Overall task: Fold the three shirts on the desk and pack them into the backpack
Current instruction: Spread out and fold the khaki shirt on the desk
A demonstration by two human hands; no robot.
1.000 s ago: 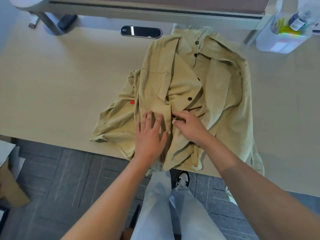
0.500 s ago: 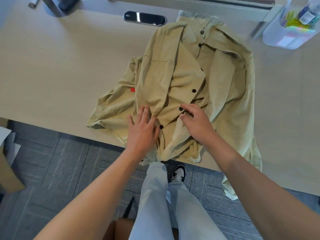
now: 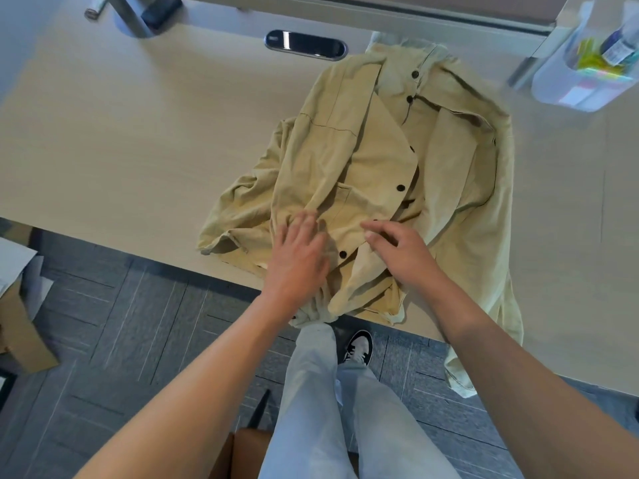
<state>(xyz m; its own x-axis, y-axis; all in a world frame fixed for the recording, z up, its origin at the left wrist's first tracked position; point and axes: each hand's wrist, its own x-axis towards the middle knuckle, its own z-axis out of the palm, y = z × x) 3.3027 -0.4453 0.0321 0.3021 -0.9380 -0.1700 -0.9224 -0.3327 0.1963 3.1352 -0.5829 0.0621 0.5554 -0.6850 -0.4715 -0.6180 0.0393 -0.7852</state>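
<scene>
A tan button shirt (image 3: 373, 160) with dark buttons lies crumpled on the light wooden desk (image 3: 138, 133), its hem and one sleeve hanging over the near edge. My left hand (image 3: 299, 257) lies flat on the lower front of the shirt, fingers straight. To its right, my right hand (image 3: 403, 250) hovers over or touches the button placket, with loosely bent fingers that hold nothing I can see. No backpack and no other shirts are in view.
A clear plastic organizer (image 3: 584, 70) with bottles stands at the back right. A dark oval cable grommet (image 3: 306, 44) sits at the desk's back edge. A cardboard box (image 3: 20, 326) stands on the floor at left. My legs and shoe (image 3: 359, 347) are below the desk edge.
Both hands have slid a little toward the near edge over the shirt front. The right hand's fingers have loosened from the placket. The shirt's lower front lies smoother.
</scene>
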